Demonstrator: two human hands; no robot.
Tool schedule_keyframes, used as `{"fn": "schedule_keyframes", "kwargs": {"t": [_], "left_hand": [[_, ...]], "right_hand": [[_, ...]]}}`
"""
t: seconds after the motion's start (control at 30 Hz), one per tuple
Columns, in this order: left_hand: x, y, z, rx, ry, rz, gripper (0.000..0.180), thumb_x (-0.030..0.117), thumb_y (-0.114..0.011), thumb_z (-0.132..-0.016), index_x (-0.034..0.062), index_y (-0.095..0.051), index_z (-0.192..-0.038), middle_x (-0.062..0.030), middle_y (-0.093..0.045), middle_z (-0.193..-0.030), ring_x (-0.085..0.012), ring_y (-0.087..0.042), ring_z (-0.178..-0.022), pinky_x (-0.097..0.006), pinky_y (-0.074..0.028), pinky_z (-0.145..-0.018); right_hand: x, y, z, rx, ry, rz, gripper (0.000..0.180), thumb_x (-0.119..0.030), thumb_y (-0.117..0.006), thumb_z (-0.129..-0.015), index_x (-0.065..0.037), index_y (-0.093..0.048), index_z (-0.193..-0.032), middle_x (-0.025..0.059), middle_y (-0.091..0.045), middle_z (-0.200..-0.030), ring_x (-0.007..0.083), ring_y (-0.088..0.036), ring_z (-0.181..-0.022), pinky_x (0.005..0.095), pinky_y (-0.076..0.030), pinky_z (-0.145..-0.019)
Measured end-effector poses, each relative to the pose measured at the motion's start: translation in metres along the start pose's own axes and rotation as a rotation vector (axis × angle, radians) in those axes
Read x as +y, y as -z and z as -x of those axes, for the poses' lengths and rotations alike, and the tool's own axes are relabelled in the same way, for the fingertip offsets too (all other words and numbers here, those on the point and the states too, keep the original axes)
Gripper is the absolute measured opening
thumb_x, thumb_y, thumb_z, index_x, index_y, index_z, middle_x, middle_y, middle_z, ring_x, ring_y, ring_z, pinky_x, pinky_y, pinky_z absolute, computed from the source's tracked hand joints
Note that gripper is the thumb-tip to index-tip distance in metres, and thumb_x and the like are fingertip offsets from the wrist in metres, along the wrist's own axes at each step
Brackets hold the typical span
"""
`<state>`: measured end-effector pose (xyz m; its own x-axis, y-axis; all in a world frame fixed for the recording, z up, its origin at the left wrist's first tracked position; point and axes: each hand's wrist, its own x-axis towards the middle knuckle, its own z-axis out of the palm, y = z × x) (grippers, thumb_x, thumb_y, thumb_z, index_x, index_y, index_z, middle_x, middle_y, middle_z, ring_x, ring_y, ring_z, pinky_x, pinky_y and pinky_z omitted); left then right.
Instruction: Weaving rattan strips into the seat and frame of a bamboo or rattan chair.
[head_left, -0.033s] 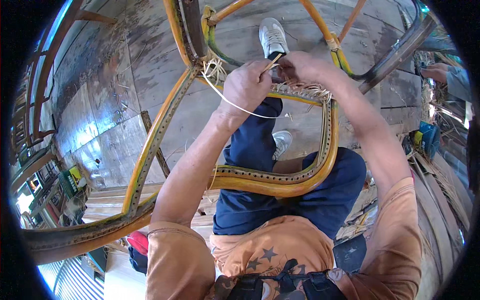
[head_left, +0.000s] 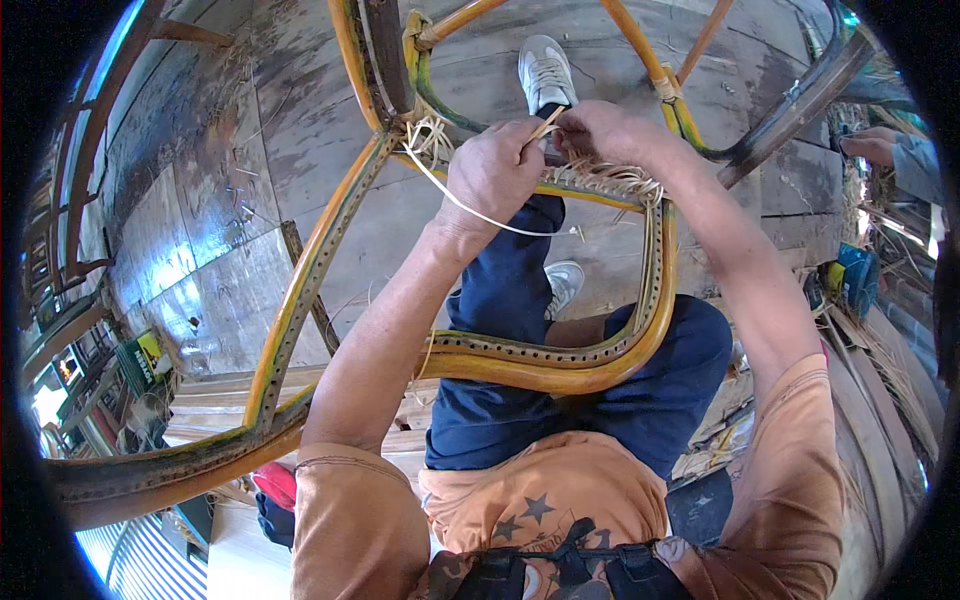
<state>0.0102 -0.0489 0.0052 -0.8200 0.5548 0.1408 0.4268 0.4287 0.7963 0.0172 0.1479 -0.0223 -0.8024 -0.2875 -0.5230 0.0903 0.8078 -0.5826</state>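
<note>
A yellow-orange cane chair frame (head_left: 560, 378) with rows of drilled holes lies across my lap and reaches out ahead of me. At its far bar, my left hand (head_left: 493, 172) is closed in a pinch on a pale cane strip (head_left: 546, 124), whose end sticks up past the thumb. My right hand (head_left: 602, 132) meets it there with curled fingers; what they grip is hidden. Beneath the right hand, woven cane binding (head_left: 610, 180) wraps the far bar. A loose white strand (head_left: 450, 196) loops from a bundle of cane ends (head_left: 428, 138) under my left wrist.
Worn wooden boards (head_left: 200, 200) cover the floor. A dark pole (head_left: 800, 100) slants at the upper right, near another person's hand (head_left: 870, 147). Planks and cane scraps (head_left: 870, 380) lie along the right side. A red object (head_left: 275, 485) sits at the lower left.
My right hand has shifted very slightly at the far bar, and its fingers are less blurred. The left hand and the frame have stayed in place.
</note>
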Motion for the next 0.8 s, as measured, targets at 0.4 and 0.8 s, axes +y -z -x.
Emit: {"fn": "schedule_keyframes", "kwargs": {"t": [0.4, 0.8], "left_hand": [[0.007, -0.008, -0.014, -0.105, 0.015, -0.103, 0.017, 0.017, -0.050, -0.080, 0.0075, -0.060, -0.090, -0.0172, -0.062, -0.082, -0.0358, -0.060, -0.076, -0.044, -0.048, -0.067], [0.006, 0.005, -0.003, -0.165, -0.007, -0.096, 0.016, 0.019, -0.051, -0.081, 0.0072, -0.060, -0.087, -0.0179, -0.061, -0.077, -0.0364, -0.059, -0.071, -0.044, -0.047, -0.062]], "right_hand": [[0.042, -0.025, -0.018, 0.162, -0.193, -0.738, 0.023, -0.022, -0.045, -0.086, -0.010, -0.057, -0.072, -0.0026, -0.042, -0.057, 0.0102, -0.035, -0.052, 0.0266, -0.031, -0.048], [0.014, -0.026, -0.002, 0.210, 0.020, -0.181, 0.017, -0.019, -0.051, -0.081, -0.005, -0.061, -0.080, 0.0084, -0.057, -0.067, 0.0204, -0.052, -0.061, 0.0329, -0.041, -0.060]]}}
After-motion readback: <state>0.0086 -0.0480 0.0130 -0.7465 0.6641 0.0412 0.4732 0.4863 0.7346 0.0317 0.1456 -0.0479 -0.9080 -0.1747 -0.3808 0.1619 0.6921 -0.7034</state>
